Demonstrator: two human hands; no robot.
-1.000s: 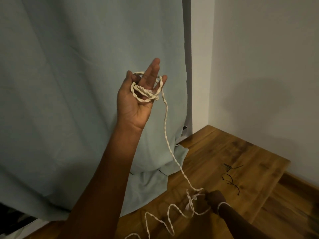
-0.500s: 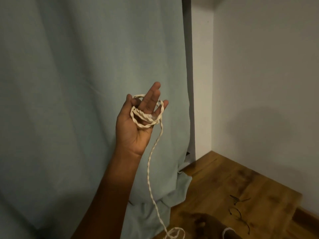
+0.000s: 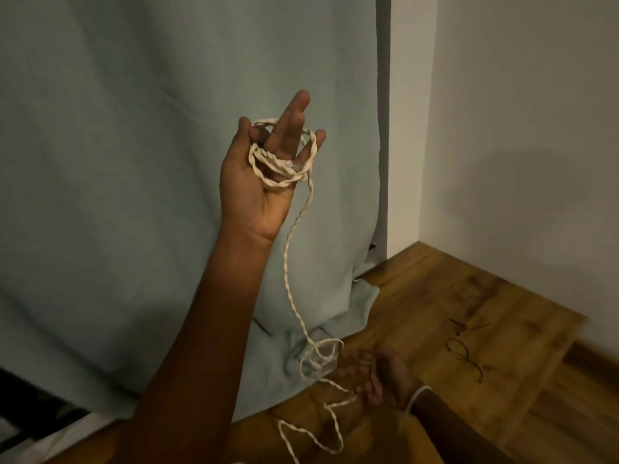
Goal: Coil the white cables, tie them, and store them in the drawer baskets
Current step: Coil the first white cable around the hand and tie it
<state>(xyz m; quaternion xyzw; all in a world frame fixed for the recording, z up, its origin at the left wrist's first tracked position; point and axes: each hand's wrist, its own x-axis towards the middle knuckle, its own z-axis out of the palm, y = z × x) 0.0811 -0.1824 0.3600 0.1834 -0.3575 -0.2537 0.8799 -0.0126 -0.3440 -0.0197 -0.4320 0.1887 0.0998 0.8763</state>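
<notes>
White twisted cable (image 3: 290, 283): loops lay round the straight fingers of the raised left hand (image 3: 264, 182); the right hand (image 3: 375, 376), blurred, pinched the slack.

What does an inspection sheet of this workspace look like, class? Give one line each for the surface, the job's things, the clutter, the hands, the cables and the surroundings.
Surface: wooden tabletop, dark scribble marks on it.
Job's things: white cable, partly coiled; no drawer baskets seen.
Clutter: nothing seen.
Hands: left hand raised, fingers straight, coils looped round them; right hand low over the tabletop, the cable running through its fingers, grip blurred.
Cables: one strand hangs from the coils to the right hand, loose end trailing on the tabletop.
Surroundings: pale blue curtain behind, plain wall on the right.
</notes>
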